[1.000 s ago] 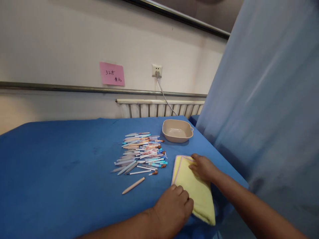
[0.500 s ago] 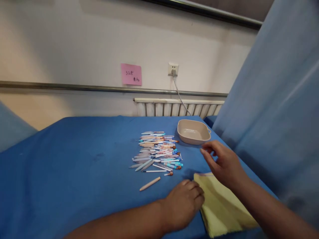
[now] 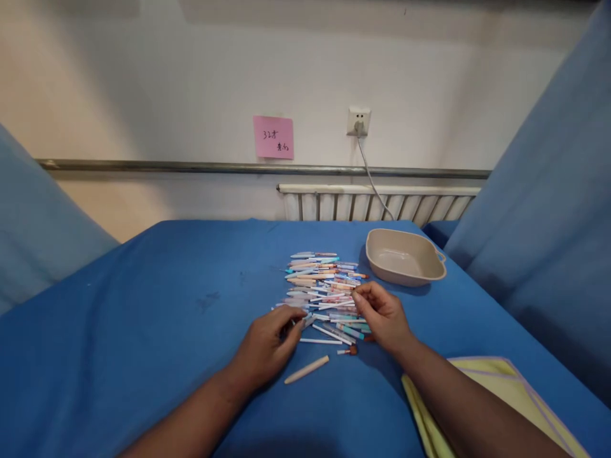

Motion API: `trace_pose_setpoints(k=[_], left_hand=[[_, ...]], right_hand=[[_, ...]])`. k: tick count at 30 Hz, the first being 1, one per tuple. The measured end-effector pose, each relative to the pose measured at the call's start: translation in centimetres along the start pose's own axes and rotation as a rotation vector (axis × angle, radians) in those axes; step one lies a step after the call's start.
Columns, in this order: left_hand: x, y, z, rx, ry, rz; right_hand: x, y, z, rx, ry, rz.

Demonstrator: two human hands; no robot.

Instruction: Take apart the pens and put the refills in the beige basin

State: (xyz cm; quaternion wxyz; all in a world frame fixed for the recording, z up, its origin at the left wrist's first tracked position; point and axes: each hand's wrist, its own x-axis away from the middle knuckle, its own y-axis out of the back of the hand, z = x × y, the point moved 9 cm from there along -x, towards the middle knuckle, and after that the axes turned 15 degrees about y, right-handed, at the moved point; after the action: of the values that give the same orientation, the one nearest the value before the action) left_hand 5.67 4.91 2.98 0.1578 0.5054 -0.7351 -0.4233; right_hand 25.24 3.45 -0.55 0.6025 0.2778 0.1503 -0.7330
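Head view has a messy heap of thin, pale, plastic-looking pens (image 3: 312,277) on a blue cloth (image 3: 167,318), between the two hands. They look light, stiff and a bit slippery, so the middle seems best for pinching one. Most lie longways from left to right, many with pointed ends to the left. The left hand (image 3: 268,343) curls at their left; the right hand (image 3: 386,318) makes a narrow pinch at their right. I cannot tell if either holds one. A tan plastic bowl (image 3: 401,257) sits beyond.
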Motion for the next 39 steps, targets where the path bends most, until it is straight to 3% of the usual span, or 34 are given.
trace_pose_setpoints(k=[3,7,11,16,20,30,39], left_hand=[[0.2,-1.1,0.4,-0.021,0.044,0.143],[1.2,-2.6,-0.2,-0.092,0.060,0.322],[1.9,-3.6,-0.8,-0.177,0.028,0.416],[1.3,-2.4,0.1,-0.245,0.030,0.314],[1.4,-2.7,0.1,-0.337,-0.054,0.341],[1.1,-4.9,0.9,-0.512,-0.100,0.303],[1.3,-5.8,-0.3,-0.681,-0.159,0.260]], right_hand=[[0.1,-0.7,0.2,0.096,0.052,0.056],[0.4,-3.4,1.3,0.224,0.153,0.170],[0.3,-5.6,2.9,0.276,0.304,0.330],[-0.8,-2.1,2.7,0.339,0.264,0.169],[-0.7,-0.3,2.0,0.339,0.208,0.141],[-0.5,-1.9,1.8,0.311,0.180,0.278],[-0.3,-2.3,2.1,0.288,0.171,0.332]])
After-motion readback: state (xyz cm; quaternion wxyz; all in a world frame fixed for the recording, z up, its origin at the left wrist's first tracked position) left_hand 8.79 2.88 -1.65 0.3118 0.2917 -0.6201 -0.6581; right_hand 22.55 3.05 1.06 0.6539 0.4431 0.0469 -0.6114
